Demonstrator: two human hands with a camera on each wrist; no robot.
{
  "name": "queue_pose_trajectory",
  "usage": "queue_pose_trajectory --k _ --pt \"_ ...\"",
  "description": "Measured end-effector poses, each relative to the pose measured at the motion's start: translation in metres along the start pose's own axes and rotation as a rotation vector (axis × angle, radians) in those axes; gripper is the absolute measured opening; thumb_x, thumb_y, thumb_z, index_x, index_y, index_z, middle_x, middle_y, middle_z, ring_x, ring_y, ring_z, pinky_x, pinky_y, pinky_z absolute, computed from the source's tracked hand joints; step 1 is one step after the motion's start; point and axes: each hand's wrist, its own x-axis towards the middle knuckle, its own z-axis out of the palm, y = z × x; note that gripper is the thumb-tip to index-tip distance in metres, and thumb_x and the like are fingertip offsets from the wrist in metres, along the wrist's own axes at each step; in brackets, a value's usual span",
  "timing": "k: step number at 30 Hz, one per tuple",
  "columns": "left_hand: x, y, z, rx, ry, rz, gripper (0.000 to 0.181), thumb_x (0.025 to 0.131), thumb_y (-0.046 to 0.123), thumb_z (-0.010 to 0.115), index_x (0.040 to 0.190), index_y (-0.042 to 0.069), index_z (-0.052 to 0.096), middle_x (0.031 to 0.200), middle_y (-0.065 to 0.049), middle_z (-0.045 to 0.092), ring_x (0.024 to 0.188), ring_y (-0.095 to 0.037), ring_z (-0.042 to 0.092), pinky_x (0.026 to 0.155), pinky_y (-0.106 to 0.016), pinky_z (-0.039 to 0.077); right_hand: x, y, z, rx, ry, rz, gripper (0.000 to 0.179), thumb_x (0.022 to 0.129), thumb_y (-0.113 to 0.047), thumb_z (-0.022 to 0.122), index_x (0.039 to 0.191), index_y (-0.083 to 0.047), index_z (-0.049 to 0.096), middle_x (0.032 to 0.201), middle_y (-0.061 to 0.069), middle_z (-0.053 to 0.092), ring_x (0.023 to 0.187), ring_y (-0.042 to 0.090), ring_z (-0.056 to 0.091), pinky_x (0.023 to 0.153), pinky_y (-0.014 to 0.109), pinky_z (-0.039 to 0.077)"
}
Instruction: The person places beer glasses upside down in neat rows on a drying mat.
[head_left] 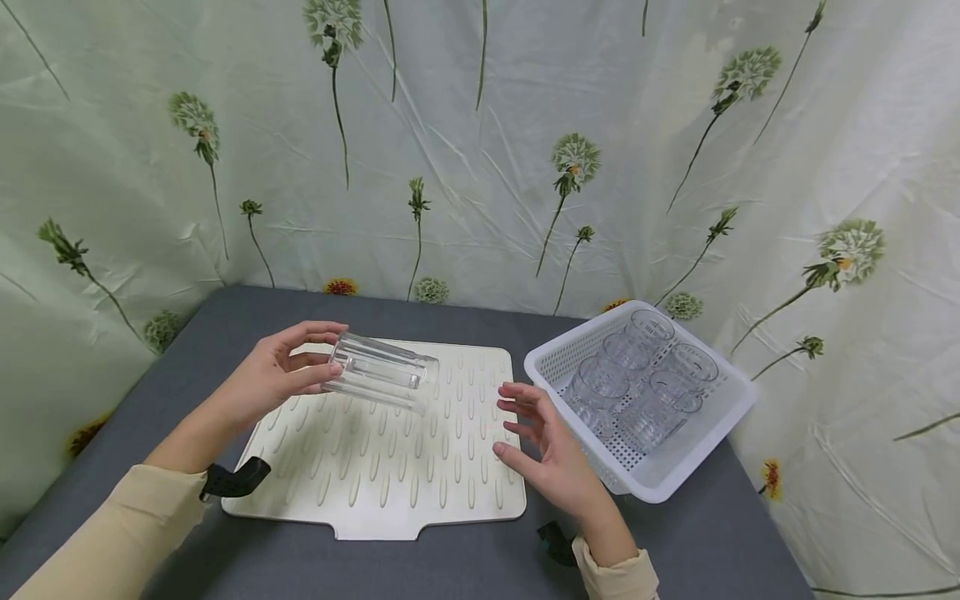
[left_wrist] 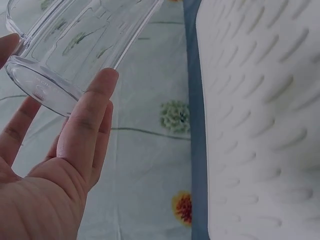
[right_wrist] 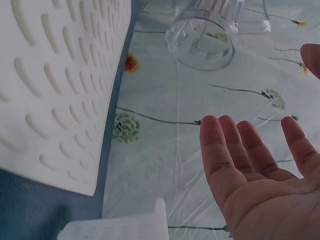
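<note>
Watching from my end, I start at the left: the left hand grips a clear cup by its base end, thumb on the near side, fingers toward the far side. The cup hangs tipped on its side, mouth pointing right, above the white mat and apart from it. Next along, the right hand hovers by the mat's right edge, fingers and thumb apart, holding nothing. Farther right sits the white basket, several more clear cups inside. So how far along are we? I'd call it midway with this one: it's up in the air, and setting it down is yet to be done. Those in the basket, untouched by either hand, could be finished or waiting; I can't tell.
</note>
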Motion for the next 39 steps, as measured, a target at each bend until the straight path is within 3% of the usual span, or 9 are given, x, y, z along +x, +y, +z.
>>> queue_pose_trajectory --k 6,14,19,21,23,26,28,34,39 --pt "0.005 -0.002 -0.011 0.041 -0.001 -0.02 0.056 0.104 0.023 0.073 0.157 0.023 0.052 0.151 -0.01 0.048 0.12 0.003 0.063 0.089 -0.031 0.063 -0.003 0.001 -0.01 -0.038 0.031 -0.026 0.066 0.097 -0.002 0.076 0.155 -0.009 0.045 0.156 0.013 0.053 0.141 0.02 0.058 0.111 0.029 0.055" --pt "0.009 -0.006 -0.025 0.103 0.024 -0.022 0.06 0.103 0.022 0.076 0.157 0.021 0.05 0.153 -0.01 0.046 0.119 0.004 0.059 0.088 -0.027 0.063 -0.007 0.001 -0.024 -0.062 0.043 -0.008 0.065 0.098 -0.004 0.076 0.154 -0.013 0.046 0.156 0.01 0.053 0.141 0.025 0.058 0.112 0.028 0.054" --pt "0.013 -0.007 -0.032 0.147 0.044 -0.028 0.059 0.102 0.024 0.077 0.156 0.018 0.052 0.153 -0.01 0.046 0.119 0.004 0.057 0.085 -0.025 0.063 -0.008 0.001 -0.032 -0.061 0.041 -0.019 0.064 0.099 -0.002 0.075 0.155 -0.012 0.046 0.155 0.008 0.053 0.14 0.01 0.057 0.111 0.027 0.054" --pt "0.014 -0.007 -0.035 0.169 0.049 -0.034 0.06 0.102 0.025 0.078 0.156 0.018 0.052 0.154 -0.01 0.046 0.122 0.0 0.057 0.085 -0.024 0.062 -0.008 0.002 -0.035 -0.073 0.047 -0.022 0.063 0.098 -0.001 0.075 0.154 -0.011 0.047 0.155 0.009 0.053 0.139 0.011 0.058 0.111 0.027 0.054" --pt "0.015 -0.007 -0.038 0.19 0.048 -0.046 0.061 0.102 0.028 0.078 0.156 0.019 0.052 0.155 -0.009 0.046 0.128 -0.01 0.057 0.086 -0.025 0.062 -0.009 0.002 -0.038 -0.087 0.052 -0.018 0.063 0.099 -0.002 0.075 0.154 -0.01 0.047 0.155 0.011 0.053 0.141 0.019 0.059 0.111 0.025 0.054" --pt "0.016 -0.006 -0.044 0.233 0.044 -0.061 0.063 0.101 0.033 0.078 0.158 0.022 0.051 0.158 -0.008 0.045 0.138 -0.027 0.054 0.09 -0.033 0.06 -0.01 0.002 -0.042 -0.12 0.066 -0.011 0.062 0.098 -0.003 0.076 0.153 -0.009 0.048 0.155 0.018 0.054 0.141 0.027 0.059 0.111 0.024 0.054" --pt "0.015 -0.005 -0.049 0.263 0.045 -0.068 0.065 0.101 0.035 0.078 0.158 0.023 0.051 0.159 -0.007 0.045 0.142 -0.035 0.052 0.093 -0.039 0.059 -0.01 0.003 -0.045 -0.141 0.069 -0.006 0.061 0.099 -0.004 0.076 0.153 -0.01 0.048 0.155 0.021 0.053 0.141 0.026 0.059 0.111 0.024 0.054" --pt "0.016 0.002 -0.063 0.347 0.053 -0.041 0.064 0.099 0.034 0.08 0.157 0.025 0.053 0.161 -0.008 0.046 0.143 -0.044 0.052 0.091 -0.042 0.057 -0.012 0.003 -0.053 -0.18 0.087 0.007 0.06 0.098 -0.004 0.077 0.152 -0.009 0.05 0.155 0.02 0.054 0.139 0.016 0.06 0.11 0.022 0.054" --pt "0.017 0.004 -0.069 0.399 0.068 -0.044 0.066 0.098 0.033 0.082 0.156 0.021 0.055 0.164 -0.012 0.045 0.143 -0.048 0.051 0.094 -0.057 0.057 -0.014 0.002 -0.061 -0.197 0.093 0.025 0.061 0.097 -0.004 0.078 0.152 -0.009 0.05 0.155 0.009 0.056 0.14 0.022 0.06 0.109 0.02 0.054"
